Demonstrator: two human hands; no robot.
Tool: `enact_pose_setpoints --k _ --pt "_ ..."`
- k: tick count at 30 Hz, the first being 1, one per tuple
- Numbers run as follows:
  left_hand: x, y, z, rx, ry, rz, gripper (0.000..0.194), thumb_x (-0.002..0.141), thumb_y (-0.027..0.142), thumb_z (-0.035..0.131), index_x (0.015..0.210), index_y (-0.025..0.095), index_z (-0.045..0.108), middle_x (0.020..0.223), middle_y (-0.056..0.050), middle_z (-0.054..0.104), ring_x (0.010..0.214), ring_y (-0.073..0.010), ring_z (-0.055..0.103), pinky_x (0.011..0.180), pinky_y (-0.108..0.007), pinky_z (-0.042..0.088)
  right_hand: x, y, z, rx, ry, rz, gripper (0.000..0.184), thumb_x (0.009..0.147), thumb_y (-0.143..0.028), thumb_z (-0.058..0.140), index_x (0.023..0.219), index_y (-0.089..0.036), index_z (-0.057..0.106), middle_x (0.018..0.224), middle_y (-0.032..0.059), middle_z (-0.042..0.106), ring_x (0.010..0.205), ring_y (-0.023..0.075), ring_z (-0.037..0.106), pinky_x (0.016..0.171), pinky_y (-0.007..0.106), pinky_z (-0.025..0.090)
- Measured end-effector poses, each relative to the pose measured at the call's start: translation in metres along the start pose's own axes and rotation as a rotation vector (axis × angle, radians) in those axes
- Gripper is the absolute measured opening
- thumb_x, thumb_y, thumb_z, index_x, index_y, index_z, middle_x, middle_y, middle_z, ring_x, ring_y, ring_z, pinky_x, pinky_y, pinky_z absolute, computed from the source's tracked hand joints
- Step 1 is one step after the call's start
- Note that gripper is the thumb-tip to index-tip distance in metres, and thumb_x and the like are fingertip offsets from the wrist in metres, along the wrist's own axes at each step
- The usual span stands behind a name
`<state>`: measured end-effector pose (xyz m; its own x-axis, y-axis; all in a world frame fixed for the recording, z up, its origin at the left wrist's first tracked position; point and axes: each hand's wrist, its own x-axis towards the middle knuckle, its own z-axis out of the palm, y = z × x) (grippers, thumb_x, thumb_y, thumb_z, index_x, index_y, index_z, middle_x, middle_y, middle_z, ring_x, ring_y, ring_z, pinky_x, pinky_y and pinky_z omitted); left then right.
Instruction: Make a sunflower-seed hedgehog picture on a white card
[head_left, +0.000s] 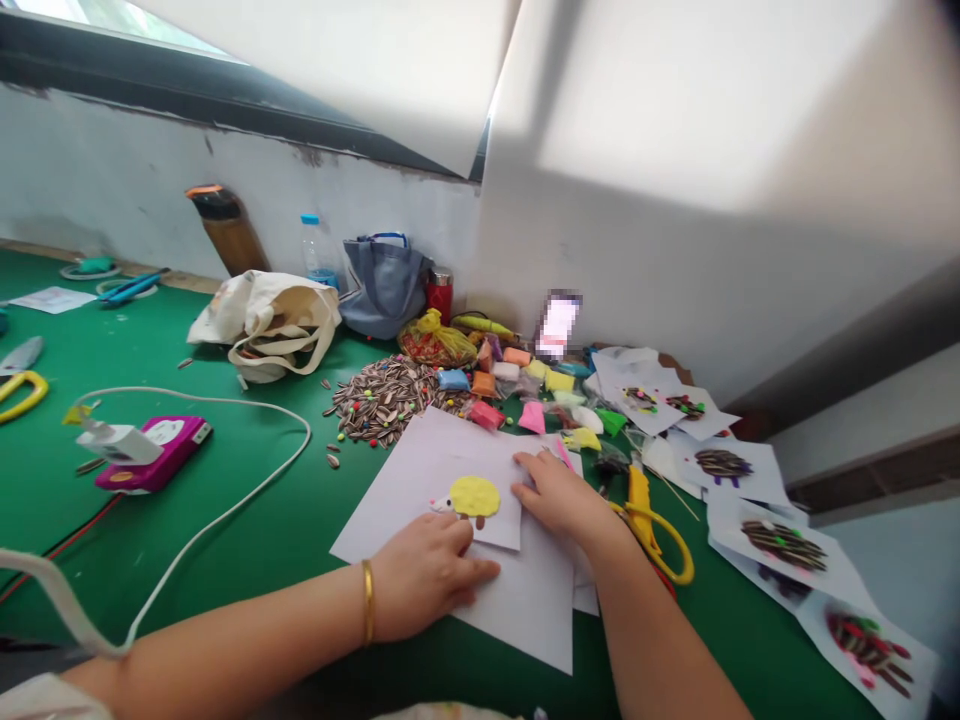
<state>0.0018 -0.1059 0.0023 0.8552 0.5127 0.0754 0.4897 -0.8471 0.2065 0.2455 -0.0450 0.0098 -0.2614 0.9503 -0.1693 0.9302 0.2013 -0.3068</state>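
A small white paper card (pixel 495 462) lies on a larger white sheet (pixel 517 615). On the card is a flat clay hedgehog (pixel 475 496) with a yellow body, a white face and brown feet. My left hand (pixel 427 575), a gold bangle at its wrist, rests over the card's lower left edge, index finger stretched out along the sheet. At the card's right edge my right hand (pixel 559 492) lies with its fingers spread on the paper. Neither hand shows anything held.
Behind the sheet are a heap of sunflower seeds (pixel 386 400) and several coloured clay packets (pixel 484 384). Yellow scissors (pixel 642 510) lie beside my right forearm. Finished seed pictures (pixel 784 545) line the right edge. A magenta power strip (pixel 154 458) with a white cable is at left.
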Motion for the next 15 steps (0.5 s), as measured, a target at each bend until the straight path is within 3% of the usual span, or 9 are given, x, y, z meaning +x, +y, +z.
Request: enact_pose_setpoints --k 5,10,15 --pt "0.016 0.002 0.012 0.124 0.020 -0.002 0.040 0.091 0.043 0.052 0.130 0.034 0.052 0.092 -0.006 0.055 0.084 -0.0237 0.052 0.070 -0.037 0.041 0.002 0.005 -0.001 0.021 0.000 -0.075 0.048 0.091 -0.033 0.049 0.137 -0.018 0.049 0.121 0.0130 0.054 0.113 0.0234 0.053 0.097 0.031 0.037" --pt "0.021 0.008 0.015 0.195 0.023 0.047 0.041 0.092 0.032 0.051 0.133 0.027 0.049 0.089 -0.008 0.057 0.084 -0.0239 0.053 0.069 -0.038 0.039 0.005 0.007 0.000 0.018 0.039 -0.062 0.041 0.091 -0.027 0.050 0.131 -0.018 0.054 0.118 0.0119 0.056 0.108 0.0220 0.055 0.094 0.030 0.039" --pt "0.023 0.010 0.016 0.143 0.003 0.056 0.070 0.080 0.067 0.055 0.132 0.020 0.050 0.094 -0.009 0.060 0.091 -0.0265 0.053 0.075 -0.039 0.039 0.004 0.004 -0.001 0.011 0.060 -0.028 0.029 0.091 -0.027 0.048 0.116 -0.018 0.061 0.111 0.0104 0.059 0.101 0.0208 0.057 0.088 0.029 0.041"
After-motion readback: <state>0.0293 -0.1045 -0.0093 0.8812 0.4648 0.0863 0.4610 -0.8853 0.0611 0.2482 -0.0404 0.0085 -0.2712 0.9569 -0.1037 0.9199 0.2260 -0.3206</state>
